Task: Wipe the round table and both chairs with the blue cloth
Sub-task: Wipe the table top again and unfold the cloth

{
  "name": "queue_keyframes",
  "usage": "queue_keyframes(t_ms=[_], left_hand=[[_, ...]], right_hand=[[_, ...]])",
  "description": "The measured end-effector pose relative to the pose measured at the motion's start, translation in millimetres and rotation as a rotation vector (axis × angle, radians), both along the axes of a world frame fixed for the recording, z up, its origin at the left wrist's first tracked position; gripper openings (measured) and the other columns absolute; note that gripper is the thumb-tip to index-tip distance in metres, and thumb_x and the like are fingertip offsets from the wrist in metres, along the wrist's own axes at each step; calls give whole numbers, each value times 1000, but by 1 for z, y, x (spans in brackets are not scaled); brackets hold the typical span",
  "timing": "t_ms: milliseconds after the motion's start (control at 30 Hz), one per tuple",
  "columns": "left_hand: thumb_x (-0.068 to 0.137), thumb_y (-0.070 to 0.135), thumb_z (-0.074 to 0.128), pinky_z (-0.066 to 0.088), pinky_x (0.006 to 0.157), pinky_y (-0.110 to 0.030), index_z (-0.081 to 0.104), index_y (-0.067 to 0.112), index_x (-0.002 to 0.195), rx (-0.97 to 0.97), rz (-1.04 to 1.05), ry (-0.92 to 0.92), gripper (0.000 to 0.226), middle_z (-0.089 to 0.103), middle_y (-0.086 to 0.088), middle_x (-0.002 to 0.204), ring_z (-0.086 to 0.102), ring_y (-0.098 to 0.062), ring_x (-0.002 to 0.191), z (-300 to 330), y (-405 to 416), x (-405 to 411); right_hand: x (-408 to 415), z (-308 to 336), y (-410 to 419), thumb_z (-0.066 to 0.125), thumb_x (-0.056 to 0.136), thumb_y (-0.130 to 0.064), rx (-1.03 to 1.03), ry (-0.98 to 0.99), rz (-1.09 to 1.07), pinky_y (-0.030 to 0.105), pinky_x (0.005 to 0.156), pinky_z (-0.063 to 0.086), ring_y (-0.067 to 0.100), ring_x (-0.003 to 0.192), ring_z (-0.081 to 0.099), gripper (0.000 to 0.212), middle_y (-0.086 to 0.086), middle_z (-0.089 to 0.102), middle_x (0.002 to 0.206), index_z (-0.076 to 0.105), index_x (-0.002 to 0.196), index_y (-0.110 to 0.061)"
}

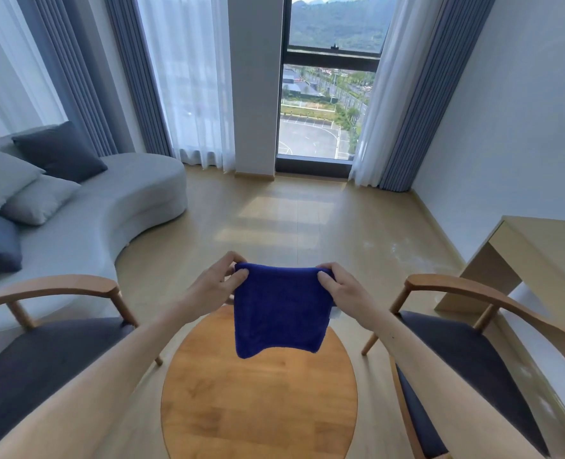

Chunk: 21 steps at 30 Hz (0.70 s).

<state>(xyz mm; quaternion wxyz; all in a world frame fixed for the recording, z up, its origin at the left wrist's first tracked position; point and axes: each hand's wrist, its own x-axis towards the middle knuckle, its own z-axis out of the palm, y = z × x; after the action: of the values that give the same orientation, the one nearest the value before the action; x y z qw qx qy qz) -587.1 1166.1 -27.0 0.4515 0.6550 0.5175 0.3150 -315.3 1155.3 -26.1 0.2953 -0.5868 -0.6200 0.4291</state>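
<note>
Blue cloth (pixel 278 313), hanging flat with top edge level, left hand (pixel 215 280) and right hand (pixel 340 286) each pinching an upper corner, held in air directly above far edge of round tabletop (pixel 257 402), chairs flanking either side

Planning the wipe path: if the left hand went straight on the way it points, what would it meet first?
The left hand points toward the right hand along the cloth held between them, so probably that hand.
</note>
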Motion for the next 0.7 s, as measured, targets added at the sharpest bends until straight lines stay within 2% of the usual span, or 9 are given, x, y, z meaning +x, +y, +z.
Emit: queue_keyframes(t_ms=[33,133,200,333,433,567,700], left_hand=[[99,28,46,56,60,-28,53,39,90,-27,10,-6,16,68,0,92,67,-12,77,-11,-4,-1],[98,27,47,57,58,-31,54,40,89,-126,42,0,17,66,-3,91,65,-12,74,-53,-21,-6],[98,27,47,58,59,-34,53,39,92,-199,47,11,15,65,-8,92,65,-17,78,-84,-36,-8],[99,29,45,60,62,-37,52,36,95,-320,73,29,10,64,-8,93,65,-23,84,-148,-62,-10],[99,30,45,60,62,-38,52,33,96,-404,112,19,8,63,-9,93,63,-25,80,-196,-79,-12],[98,28,46,58,57,-34,53,33,93,-525,149,-3,10,62,-10,93,62,-22,82,-259,-97,-16],[97,30,48,57,52,-35,55,32,90,-624,196,26,10,63,-6,91,63,-21,83,-305,-83,-19]], right_hand=[[1,-10,-5,47,100,-28,-51,6,28,24,75,51,8,93,59,8,-7,60,105,50,106,-33],[3,-46,-21,69,79,-20,-189,-39,118,18,67,50,9,96,61,40,-9,60,108,49,110,-38],[1,-77,-33,67,74,-11,-248,-55,125,20,67,52,11,97,59,48,-7,59,108,49,109,-38],[-10,-140,-57,64,76,-5,-310,-59,75,31,75,57,15,94,59,46,-7,60,104,50,106,-36],[-17,-188,-70,63,75,-2,-381,-52,59,31,76,56,14,92,59,46,-7,60,103,51,106,-34],[-22,-246,-78,62,75,-1,-509,-66,32,29,74,53,16,92,59,47,-6,60,102,53,105,-36],[-29,-293,-60,62,76,-2,-599,-77,20,25,70,51,12,88,58,46,-7,59,100,53,106,-36]])
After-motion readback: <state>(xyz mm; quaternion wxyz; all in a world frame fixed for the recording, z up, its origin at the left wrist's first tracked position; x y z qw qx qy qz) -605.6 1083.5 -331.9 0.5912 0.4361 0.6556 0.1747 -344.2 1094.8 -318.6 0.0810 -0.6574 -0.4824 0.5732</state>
